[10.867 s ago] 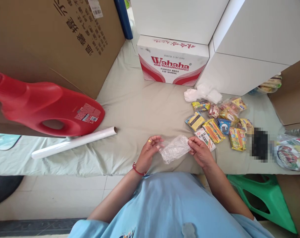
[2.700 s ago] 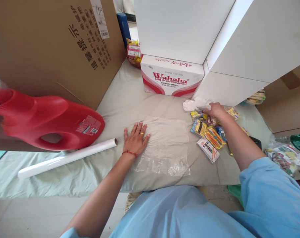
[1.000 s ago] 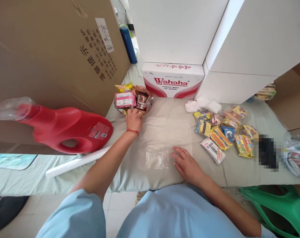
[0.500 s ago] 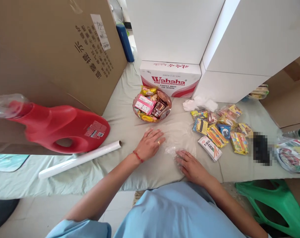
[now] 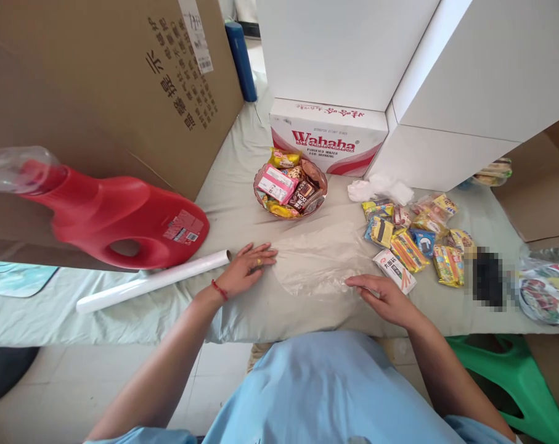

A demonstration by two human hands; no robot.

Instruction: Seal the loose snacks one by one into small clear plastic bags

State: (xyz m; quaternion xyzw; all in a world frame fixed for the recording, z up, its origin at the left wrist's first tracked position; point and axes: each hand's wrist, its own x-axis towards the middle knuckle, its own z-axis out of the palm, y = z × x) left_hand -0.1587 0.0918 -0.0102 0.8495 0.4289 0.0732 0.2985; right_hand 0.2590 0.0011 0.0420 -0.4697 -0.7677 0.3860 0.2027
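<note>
A thin clear plastic sheet or bag [image 5: 318,262] lies flat and wrinkled on the pale green cloth in front of me. My left hand [image 5: 244,269], with a red string bracelet and a ring, rests palm down by its left edge, fingers spread. At its right edge is my right hand [image 5: 381,297], its fingers stretched out and the fingertips touching the plastic. Behind the plastic stands a glass bowl [image 5: 323,179] of wrapped snacks. A white snack packet [image 5: 394,271] lies just beyond my right hand, beside a group of colourful packets [image 5: 409,250].
A red jug [image 5: 135,222] and a white roll [image 5: 154,282] lie at the left, by a large cardboard box [image 5: 98,92]. A Wahaha carton [image 5: 328,135] stands at the back below white cabinets [image 5: 344,49]. A green stool [image 5: 529,382] is at the lower right.
My left hand has moved left and my right hand right, so they are farther apart. The plastic between them shows more of its surface. The view has shifted slightly.
</note>
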